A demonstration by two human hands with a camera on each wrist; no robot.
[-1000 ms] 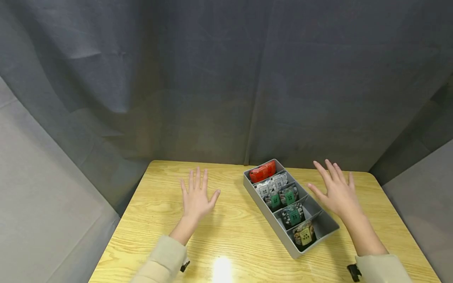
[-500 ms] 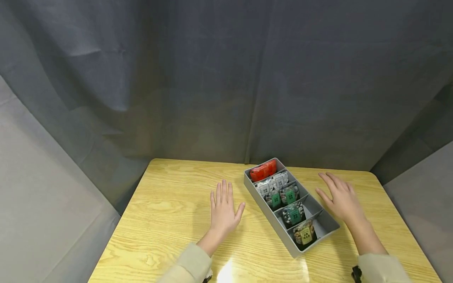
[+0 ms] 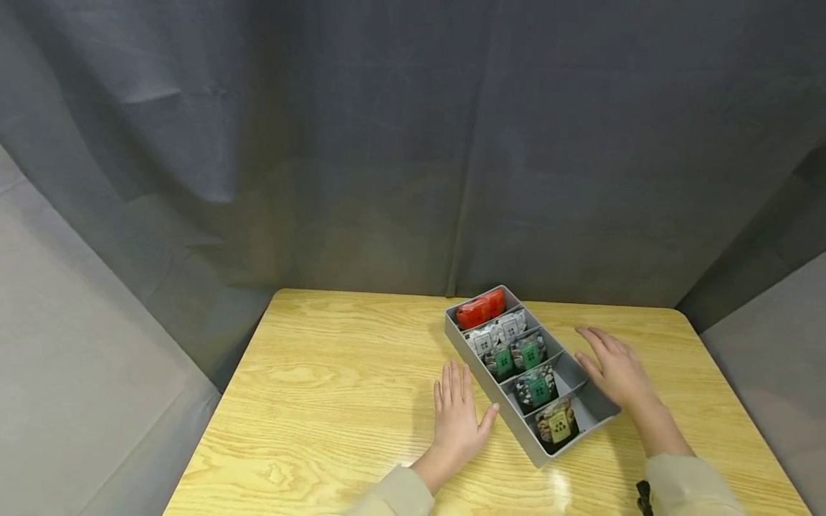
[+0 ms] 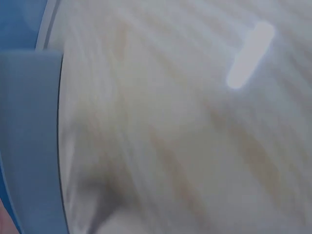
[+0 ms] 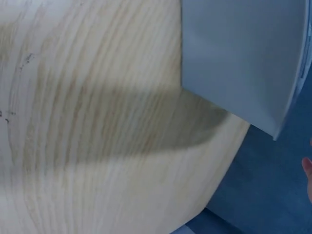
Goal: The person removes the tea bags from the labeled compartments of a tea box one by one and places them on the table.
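A grey divided box (image 3: 493, 398) lies slantwise on the table, holding small packets in its compartments. A red packet (image 3: 480, 309) is at the far end, white packets (image 3: 497, 333) come after it, then black packets with green labels (image 3: 530, 351). In the nearest compartment is a packet with a yellow label (image 3: 558, 426). My left hand (image 3: 457, 423) has its fingers spread, its thumb close to the box's left long side. My right hand (image 3: 618, 373) is beside the right long side, fingers gently bent, holding nothing. The right wrist view shows the box's outer wall (image 5: 239, 53) and a fingertip.
The wooden table (image 3: 323, 401) extends widely to the left of the box, with a narrower strip on its right. A dark grey curtain (image 3: 361, 143) hangs behind the table's back edge, and pale grey panels (image 3: 77, 344) stand at both sides.
My left hand has moved right and nearer to me, up to the box's left side. My right hand has lowered toward the right side, its fingers less spread. The box keeps its place.
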